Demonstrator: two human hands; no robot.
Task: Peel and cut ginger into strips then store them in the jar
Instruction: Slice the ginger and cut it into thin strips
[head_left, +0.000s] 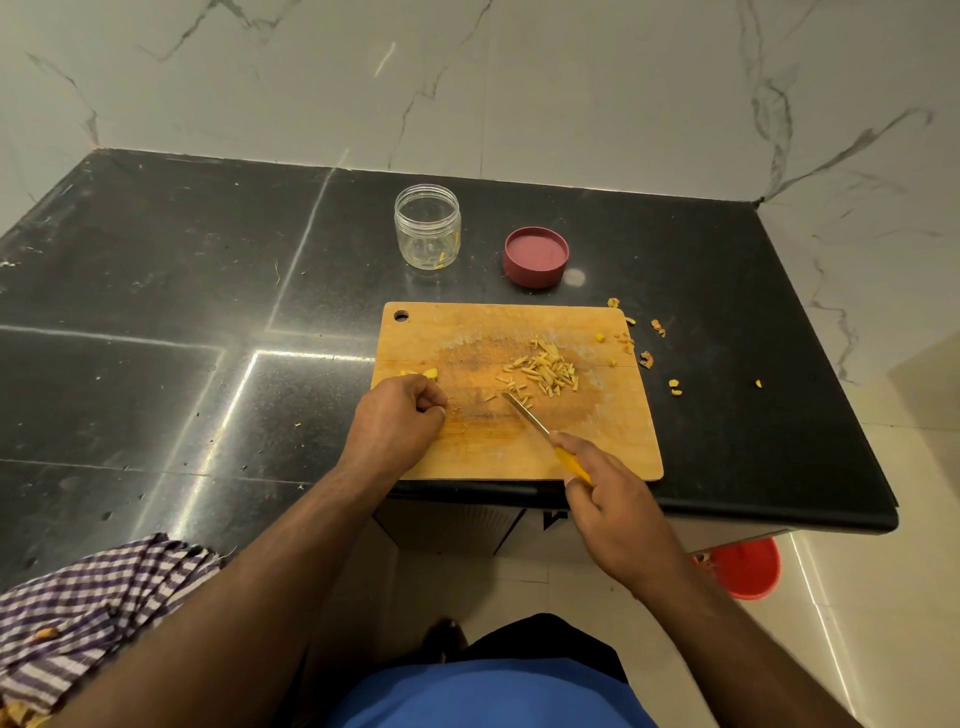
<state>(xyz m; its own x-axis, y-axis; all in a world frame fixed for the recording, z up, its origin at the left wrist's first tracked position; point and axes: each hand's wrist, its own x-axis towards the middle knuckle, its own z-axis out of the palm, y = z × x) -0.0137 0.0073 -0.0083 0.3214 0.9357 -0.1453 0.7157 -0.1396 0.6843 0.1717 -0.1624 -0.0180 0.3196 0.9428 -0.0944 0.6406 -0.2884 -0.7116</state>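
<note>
Warm, dim indoor light falls from overhead, streaking white glare across the polished black worktop (156, 312) left of the fingers (434, 402) and a small bright spot beyond them. Soft shadows sit under both hands. Wide-angle distortion bends the worktop edges; the frame stays fairly sharp, softening toward corners.

a checked purple-and-white cloth (98, 597) is lying on the near left corner of the black stone counter (156, 312). a red bucket (743, 569) is sitting on the pale floor tiles (857, 597) below the counter's right edge.
</note>
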